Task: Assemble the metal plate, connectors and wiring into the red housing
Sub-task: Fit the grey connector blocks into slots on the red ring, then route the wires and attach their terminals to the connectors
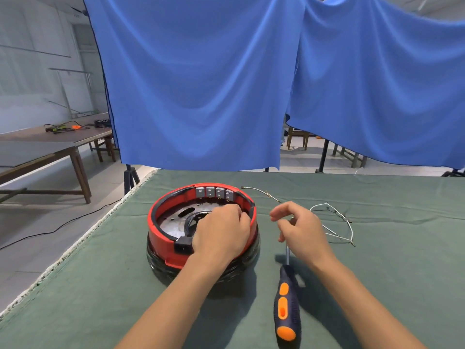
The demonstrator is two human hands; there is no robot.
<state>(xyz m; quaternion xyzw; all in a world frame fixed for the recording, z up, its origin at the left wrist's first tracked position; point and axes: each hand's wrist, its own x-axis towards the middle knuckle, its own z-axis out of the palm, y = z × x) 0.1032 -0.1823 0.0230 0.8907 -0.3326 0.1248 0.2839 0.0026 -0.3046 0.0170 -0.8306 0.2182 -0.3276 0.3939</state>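
The red housing (161, 233) sits on a black round base in the middle of the green table. A shiny metal plate (173, 220) lies inside it. Several grey connectors (214, 192) line its far inner wall. My left hand (221, 233) reaches into the housing with fingers curled down at the right inner wall. Its fingertips are hidden, so I cannot see what they hold. My right hand (299, 227) hovers just right of the housing, fingers loosely curled, with nothing visible between thumb and forefinger. White wiring (339, 222) lies to its right, and a short yellowish wire (261, 191) lies behind.
A screwdriver (285, 306) with a dark blue and orange handle lies on the cloth under my right wrist, tip pointing away. Blue curtains (201, 84) hang behind the table. The table's left edge (83, 245) runs diagonally, and other tables stand beyond it.
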